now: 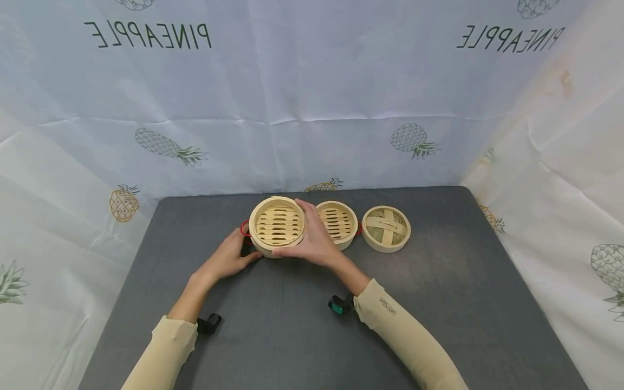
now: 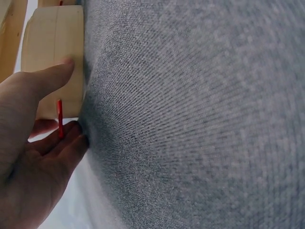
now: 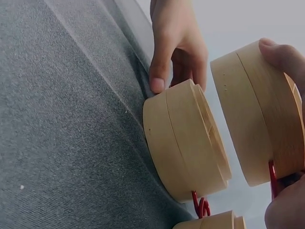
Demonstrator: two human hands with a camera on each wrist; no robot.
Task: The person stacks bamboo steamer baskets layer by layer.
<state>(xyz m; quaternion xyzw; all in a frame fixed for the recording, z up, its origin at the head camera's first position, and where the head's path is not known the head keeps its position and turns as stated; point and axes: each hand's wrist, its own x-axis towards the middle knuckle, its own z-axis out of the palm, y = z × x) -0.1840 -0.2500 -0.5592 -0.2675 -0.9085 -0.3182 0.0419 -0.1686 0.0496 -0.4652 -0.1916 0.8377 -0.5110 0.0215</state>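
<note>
Covering the whole work area, a grey table (image 1: 439, 303) carries three bamboo pieces in a row, with a pineapple-print sheet (image 1: 312, 97) hung behind and at both sides.

Item one: left steamer basket (image 1: 277, 226), the largest piece, slatted floor showing, held between both hands. In the right wrist view it appears lifted clear of the basket beside it. A red loop (image 1: 244, 228) shows at its left wall, just by the left fingers.

Item two: second steamer basket (image 1: 337, 222), slightly smaller in view, resting on the table just right of the right fingers and partly hidden behind them; a red loop (image 3: 201, 206) hangs at its wall.

Item three: steamer lid (image 1: 387, 228), lying underside up with its crossed strips visible, further right of the right fingers and just beside the second basket.

Item four: right hand (image 1: 314, 241), fingers curled round the right wall and front of the left basket, gripping it; thumb (image 3: 281, 55) lies over the rim.

Item five: left hand (image 1: 233, 259), fingers (image 2: 52, 78) loosely extended, their tips at the basket's left wall near the table surface. Whether they press on the wall cannot be told.

Item six: two small dark wrist devices (image 1: 209, 323), one at each cream sleeve (image 1: 404, 330).
</note>
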